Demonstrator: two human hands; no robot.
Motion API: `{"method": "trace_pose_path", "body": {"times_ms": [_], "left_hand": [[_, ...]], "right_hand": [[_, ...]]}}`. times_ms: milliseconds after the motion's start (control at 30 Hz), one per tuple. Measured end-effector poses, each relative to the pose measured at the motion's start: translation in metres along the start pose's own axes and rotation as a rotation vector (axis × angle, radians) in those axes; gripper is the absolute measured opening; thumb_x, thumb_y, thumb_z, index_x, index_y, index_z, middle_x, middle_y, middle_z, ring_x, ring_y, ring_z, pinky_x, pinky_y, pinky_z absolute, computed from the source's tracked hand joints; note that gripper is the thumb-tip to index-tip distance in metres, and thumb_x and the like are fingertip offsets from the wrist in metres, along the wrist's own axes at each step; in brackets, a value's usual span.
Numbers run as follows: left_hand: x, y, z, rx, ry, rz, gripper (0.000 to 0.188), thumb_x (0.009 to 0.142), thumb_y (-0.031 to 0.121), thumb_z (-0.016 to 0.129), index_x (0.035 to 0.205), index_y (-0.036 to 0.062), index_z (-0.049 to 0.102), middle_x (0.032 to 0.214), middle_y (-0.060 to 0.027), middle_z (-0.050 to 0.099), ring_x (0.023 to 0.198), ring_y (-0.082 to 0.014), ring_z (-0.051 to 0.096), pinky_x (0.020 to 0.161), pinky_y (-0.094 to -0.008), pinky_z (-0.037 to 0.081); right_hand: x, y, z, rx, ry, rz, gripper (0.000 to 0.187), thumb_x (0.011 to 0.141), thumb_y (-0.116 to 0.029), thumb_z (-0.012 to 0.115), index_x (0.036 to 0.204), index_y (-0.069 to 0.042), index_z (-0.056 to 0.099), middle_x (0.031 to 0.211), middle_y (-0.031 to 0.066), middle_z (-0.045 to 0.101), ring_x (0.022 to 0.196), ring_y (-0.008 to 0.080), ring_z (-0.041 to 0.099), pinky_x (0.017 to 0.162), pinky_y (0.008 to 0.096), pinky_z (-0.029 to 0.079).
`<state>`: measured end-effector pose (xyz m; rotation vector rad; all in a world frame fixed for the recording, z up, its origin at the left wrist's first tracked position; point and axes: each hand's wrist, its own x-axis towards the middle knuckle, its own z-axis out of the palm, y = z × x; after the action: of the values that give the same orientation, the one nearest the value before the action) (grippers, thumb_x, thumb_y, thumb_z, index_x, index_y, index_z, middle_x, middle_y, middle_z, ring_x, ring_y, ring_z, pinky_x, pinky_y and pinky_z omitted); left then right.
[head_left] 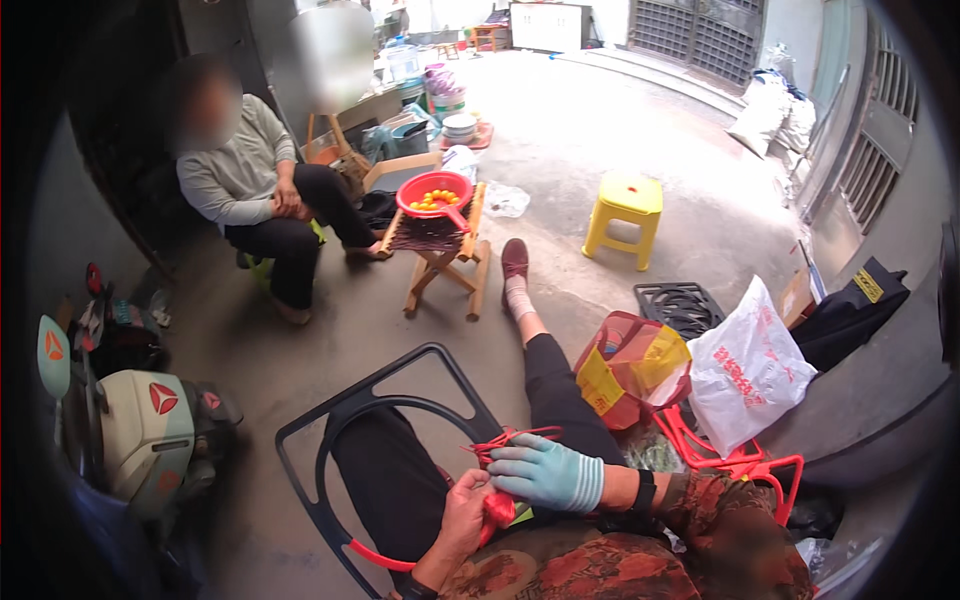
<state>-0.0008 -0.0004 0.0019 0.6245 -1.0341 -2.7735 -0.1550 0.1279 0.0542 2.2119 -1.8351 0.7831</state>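
Across my lap lies a black frame, square outside with a round opening. Red cord covers a stretch of its near side. My bare left hand is closed, pinching the red cord close to my lap. Against it is my right hand, in a pale blue glove with white cuff stripes, its fingers curled on a bundle of the same cord. Loose red strands stick out above the glove. The fingertips and the exact grip are partly hidden.
Right of me stand a red-yellow bag, a white plastic bag and red frames. Ahead, a folding stool bears a red colander of orange fruit. A yellow stool, a seated person and a scooter surround.
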Motion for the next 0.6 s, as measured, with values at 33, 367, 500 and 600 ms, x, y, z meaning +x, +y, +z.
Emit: {"method": "trace_pose_path", "body": {"times_ms": [33,367,500,600], "left_hand": [[-0.002,0.002,-0.003,0.032,0.059,-0.065,0.014,0.098,0.011,0.053,0.108,0.0024,0.050,0.089,-0.0136,0.065,0.075,-0.0235,0.071,0.056,-0.0341,0.061],[0.000,0.013,-0.004,0.169,0.079,-0.214,0.015,0.098,0.014,0.057,0.107,0.0026,0.056,0.097,-0.0133,0.068,0.077,-0.0191,0.068,0.066,-0.0311,0.059],[0.002,0.006,-0.009,0.100,0.008,-0.190,0.017,0.100,0.016,0.055,0.108,0.0007,0.056,0.096,-0.0131,0.068,0.075,-0.0158,0.068,0.065,-0.0277,0.059],[0.001,0.005,-0.012,0.110,0.000,-0.187,0.022,0.101,0.022,0.055,0.108,0.0007,0.057,0.095,-0.0097,0.068,0.072,-0.0123,0.067,0.062,-0.0224,0.056]], "right_hand": [[-0.001,-0.001,0.003,0.092,0.021,0.059,0.035,0.075,-0.022,0.070,0.106,-0.010,0.061,0.115,0.0076,0.061,0.115,0.0265,0.057,0.105,0.0433,0.039],[-0.040,0.010,-0.046,2.076,0.309,0.968,0.041,0.087,-0.022,0.065,0.119,-0.002,0.051,0.092,0.0140,0.065,0.093,0.0301,0.065,0.095,0.0488,0.048],[-0.111,0.065,-0.080,1.761,0.481,1.169,0.053,0.090,-0.048,0.060,0.119,-0.004,0.053,0.072,0.0031,0.058,0.052,0.0156,0.053,0.048,0.0317,0.047],[-0.177,0.114,-0.103,1.644,0.586,1.221,0.048,0.091,-0.049,0.060,0.115,-0.007,0.058,0.072,0.0018,0.057,0.051,0.0119,0.049,0.047,0.0289,0.044]]}}
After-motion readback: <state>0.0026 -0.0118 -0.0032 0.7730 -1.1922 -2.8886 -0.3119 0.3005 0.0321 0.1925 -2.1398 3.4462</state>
